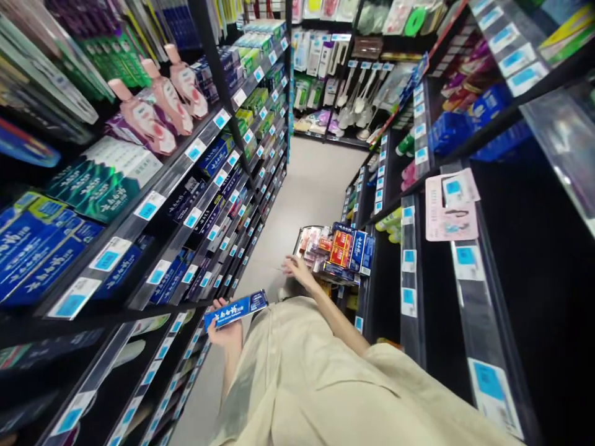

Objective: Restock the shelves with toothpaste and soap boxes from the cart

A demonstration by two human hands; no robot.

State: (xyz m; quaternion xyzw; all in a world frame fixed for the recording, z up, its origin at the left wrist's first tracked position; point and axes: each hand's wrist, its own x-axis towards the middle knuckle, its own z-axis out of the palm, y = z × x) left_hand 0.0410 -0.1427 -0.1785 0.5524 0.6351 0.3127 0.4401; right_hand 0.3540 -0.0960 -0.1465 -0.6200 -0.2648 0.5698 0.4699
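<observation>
My left hand (227, 334) grips a long blue toothpaste box (236, 311) with white lettering, held level beside the left shelves. In front of my body, my right hand (297, 270) hangs over the aisle with its fingers stretched out and apart, and I see nothing in it. Just beyond and to the right of that hand stands a container (304, 230) packed with boxes. Among them are red toothpaste boxes (341, 248), blue boxes (360, 251) and pinkish packs (308, 243). The container's lower part is mostly hidden.
Shelves with toothpaste boxes (28, 248) and pink bottles (183, 80) line my left side. On the right run dark shelves with price tags (466, 259) and a pink card (450, 214). Pale floor (307, 179) leads to a rack with hanging ladles (360, 102).
</observation>
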